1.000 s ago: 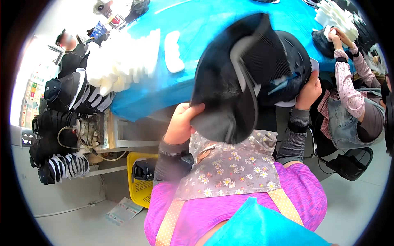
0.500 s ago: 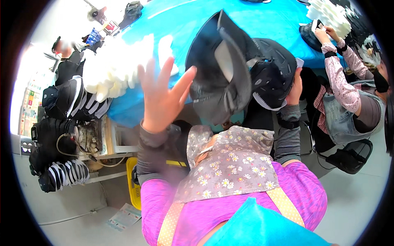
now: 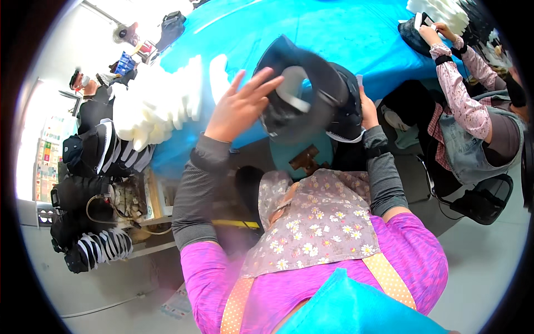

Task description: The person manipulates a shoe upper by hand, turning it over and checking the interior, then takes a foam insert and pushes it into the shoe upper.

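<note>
A: While the black fabric cap (image 3: 311,92) was up in front of the chest, where did it sit relative to the blue-covered tabletop (image 3: 334,28)?

B: It was held above the near edge of the tabletop, tilted, with its opening turned toward the camera. A pale inner band showed inside the crown. Some of the cap was motion-blurred, so finer detail could not be read.

A: Left hand (image 3: 239,106)?

B: Fingers spread wide and straight, palm facing the cap. The fingertips reached to the cap's left rim; whether they pressed on it could not be told. Nothing was gripped in that hand.

A: Right hand (image 3: 367,108)?

B: It was at the cap's right side, mostly hidden behind the cloth. The fingers appeared curled round the cap's edge and carried it. Dark grey striped sleeves covered both forearms.

A: Surroundings noted?

B: A stack of white foam pieces (image 3: 158,108) lay on the left part of the tabletop, near the left hand but apart from it. Farther left, black caps with white stripes (image 3: 97,150) were piled on a rack beside the tabletop. A floral cloth (image 3: 317,222) hung over a pink top below the cap. At the right, another person in a pink patterned sleeve (image 3: 461,100) sat at the same tabletop, that person's hand on a dark item at the far right, with more white foam pieces (image 3: 439,8) beyond it.
</note>
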`<state>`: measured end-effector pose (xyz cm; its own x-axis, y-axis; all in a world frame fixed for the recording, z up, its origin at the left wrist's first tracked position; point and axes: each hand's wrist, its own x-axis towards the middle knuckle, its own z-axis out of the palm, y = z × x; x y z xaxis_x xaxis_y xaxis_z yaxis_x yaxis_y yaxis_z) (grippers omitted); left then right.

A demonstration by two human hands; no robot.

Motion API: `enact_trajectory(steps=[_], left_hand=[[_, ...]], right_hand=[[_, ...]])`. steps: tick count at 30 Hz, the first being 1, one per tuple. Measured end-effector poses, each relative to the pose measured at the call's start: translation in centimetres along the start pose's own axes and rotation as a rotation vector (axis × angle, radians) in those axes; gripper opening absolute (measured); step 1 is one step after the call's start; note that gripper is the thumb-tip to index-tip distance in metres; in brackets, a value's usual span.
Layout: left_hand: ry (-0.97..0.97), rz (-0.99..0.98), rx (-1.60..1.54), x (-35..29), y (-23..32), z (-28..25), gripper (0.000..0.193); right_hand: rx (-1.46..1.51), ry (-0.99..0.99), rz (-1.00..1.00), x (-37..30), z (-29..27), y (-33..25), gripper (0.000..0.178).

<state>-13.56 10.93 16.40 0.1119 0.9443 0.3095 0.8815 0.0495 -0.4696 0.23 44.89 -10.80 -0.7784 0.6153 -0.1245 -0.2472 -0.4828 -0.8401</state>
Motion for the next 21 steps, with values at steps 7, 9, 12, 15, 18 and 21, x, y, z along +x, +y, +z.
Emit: enact_trajectory(steps=[7, 9, 12, 15, 18, 21], left_hand=[[-0.061, 0.088, -0.237, 2.8, 1.6, -0.5, 0.009], [-0.059, 0.128, -0.237, 4.1, 1.9, -1.0, 0.009], [-0.122, 0.144, -0.239, 5.0, 2.2, -0.9, 0.017], [-0.044, 0.075, -0.297, 5.1, 1.3, 0.0, 0.017], [-0.02, 0.0, -0.322, 4.8, 0.9, 0.5, 0.017], [0.046, 0.007, -0.276, 4.5, 2.5, 1.2, 0.017]], right_hand=[[-0.523, -0.42, -0.744, -7.1, 5.3, -9.3, 0.028], [-0.958, -0.537, -0.978, -10.1, 8.9, -11.3, 0.035], [-1.311, -0.708, -1.126, -11.6, 11.2, -12.3, 0.048], [-1.18, -0.778, -0.945, -11.0, 9.1, -11.0, 0.052], [-0.984, -0.774, -0.995, -11.3, 8.1, -10.7, 0.057], [-1.183, -0.469, -0.775, -13.4, 9.0, -8.9, 0.069]])
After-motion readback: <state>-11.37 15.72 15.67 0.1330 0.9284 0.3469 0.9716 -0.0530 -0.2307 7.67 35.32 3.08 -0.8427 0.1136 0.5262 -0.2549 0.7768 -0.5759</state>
